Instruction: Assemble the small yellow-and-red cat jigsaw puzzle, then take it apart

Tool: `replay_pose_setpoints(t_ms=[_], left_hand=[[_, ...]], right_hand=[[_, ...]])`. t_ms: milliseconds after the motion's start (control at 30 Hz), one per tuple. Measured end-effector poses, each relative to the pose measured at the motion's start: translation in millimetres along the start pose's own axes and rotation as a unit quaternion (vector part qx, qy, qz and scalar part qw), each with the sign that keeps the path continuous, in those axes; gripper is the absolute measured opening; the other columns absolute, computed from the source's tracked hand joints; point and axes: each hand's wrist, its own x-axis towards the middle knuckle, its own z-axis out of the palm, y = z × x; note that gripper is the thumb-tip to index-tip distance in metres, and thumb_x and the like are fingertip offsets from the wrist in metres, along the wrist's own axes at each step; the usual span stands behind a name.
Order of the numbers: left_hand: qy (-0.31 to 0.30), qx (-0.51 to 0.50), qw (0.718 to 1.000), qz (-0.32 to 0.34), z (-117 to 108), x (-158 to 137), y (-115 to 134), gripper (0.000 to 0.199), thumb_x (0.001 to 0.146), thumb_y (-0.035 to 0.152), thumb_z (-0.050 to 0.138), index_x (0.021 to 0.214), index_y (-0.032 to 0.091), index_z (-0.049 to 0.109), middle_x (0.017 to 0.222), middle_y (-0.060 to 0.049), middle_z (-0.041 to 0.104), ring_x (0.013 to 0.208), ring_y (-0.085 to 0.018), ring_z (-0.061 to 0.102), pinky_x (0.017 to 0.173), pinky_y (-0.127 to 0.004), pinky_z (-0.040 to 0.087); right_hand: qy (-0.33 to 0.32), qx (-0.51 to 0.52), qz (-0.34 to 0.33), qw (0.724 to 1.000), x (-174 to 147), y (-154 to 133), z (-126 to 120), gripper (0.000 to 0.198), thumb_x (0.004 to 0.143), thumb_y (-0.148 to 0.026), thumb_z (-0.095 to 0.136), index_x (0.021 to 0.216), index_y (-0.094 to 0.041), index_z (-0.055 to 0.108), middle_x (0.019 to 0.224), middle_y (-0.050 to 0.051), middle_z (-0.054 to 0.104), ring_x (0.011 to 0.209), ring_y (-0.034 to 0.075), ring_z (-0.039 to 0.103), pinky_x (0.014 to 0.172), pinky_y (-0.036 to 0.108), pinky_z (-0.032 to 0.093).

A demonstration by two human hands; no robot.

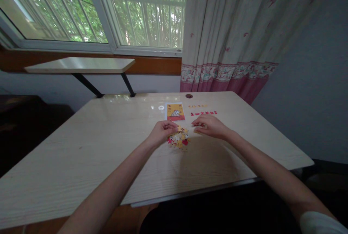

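Note:
A small heap of jigsaw pieces [178,142] in yellow, red and white lies on the table in front of me. My left hand [164,131] is at the heap's upper left, with thumb and fingers pinched on a yellow puzzle piece [179,129]. To the right of the heap, my right hand [212,125] hovers low with curled fingers. Small reddish puzzle pieces [201,125] show between its thumb and fingers, partly hidden. Beyond the hands lie a row of red pieces [203,113] and, farther back, a row of yellow pieces [198,106].
A picture card [175,112] with a white animal on yellow and red lies behind the heap. The pale wooden table [108,147] has a round cable hole [189,96] and a raised shelf [81,64] at back left. A curtain [225,45] hangs behind.

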Motion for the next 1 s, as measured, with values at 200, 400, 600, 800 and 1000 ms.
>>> replay_pose_setpoints(t_ms=[200, 400, 600, 800, 1000], left_hand=[[-0.010, -0.035, 0.999, 0.018, 4.1, 0.4, -0.7, 0.030, 0.047, 0.030, 0.082, 0.062, 0.012, 0.063, 0.061, -0.001, 0.066, 0.054, -0.009, 0.056, 0.057, -0.022, 0.043], [-0.003, -0.037, 0.999, 0.024, 4.2, 1.0, 0.1, 0.032, 0.046, 0.033, 0.083, 0.061, 0.012, 0.062, 0.060, -0.001, 0.065, 0.054, -0.010, 0.056, 0.058, -0.023, 0.044], [-0.005, -0.033, 0.999, 0.030, 5.5, -0.2, -2.0, 0.032, 0.047, 0.034, 0.082, 0.060, 0.012, 0.062, 0.060, -0.001, 0.065, 0.055, -0.010, 0.056, 0.058, -0.024, 0.045], [0.032, 0.001, 0.999, 0.044, 0.8, 4.0, 0.1, 0.035, 0.056, 0.033, 0.077, 0.084, 0.014, 0.068, 0.068, -0.004, 0.067, 0.058, -0.012, 0.056, 0.056, -0.024, 0.044], [0.087, 0.198, 0.972, 0.094, -22.7, 13.7, -6.9, 0.022, 0.068, 0.026, 0.061, 0.087, 0.014, 0.066, 0.063, -0.001, 0.061, 0.054, -0.009, 0.049, 0.053, -0.022, 0.037]], right_hand=[[0.054, -0.012, -0.059, 0.997, 21.7, -20.8, 26.0, 0.020, 0.079, -0.036, 0.062, 0.091, -0.020, 0.066, 0.086, 0.003, 0.067, 0.080, 0.014, 0.061, 0.072, 0.026, 0.042], [0.122, -0.015, -0.072, 0.990, 22.4, -21.8, 32.4, 0.019, 0.081, -0.035, 0.059, 0.090, -0.019, 0.066, 0.083, 0.004, 0.067, 0.078, 0.014, 0.060, 0.071, 0.027, 0.041], [0.179, -0.022, -0.088, 0.980, 19.1, -20.5, 45.7, 0.014, 0.082, -0.032, 0.059, 0.086, -0.021, 0.067, 0.078, 0.003, 0.067, 0.072, 0.013, 0.059, 0.068, 0.026, 0.040], [0.217, -0.062, -0.067, 0.972, 11.1, -6.7, 36.5, 0.018, 0.083, -0.034, 0.058, 0.091, -0.021, 0.067, 0.084, 0.005, 0.067, 0.079, 0.015, 0.060, 0.070, 0.028, 0.041], [0.266, -0.039, 0.025, 0.963, -3.8, 21.5, 16.6, 0.020, 0.083, -0.034, 0.057, 0.094, -0.021, 0.068, 0.087, 0.006, 0.066, 0.075, 0.015, 0.059, 0.071, 0.030, 0.043]])
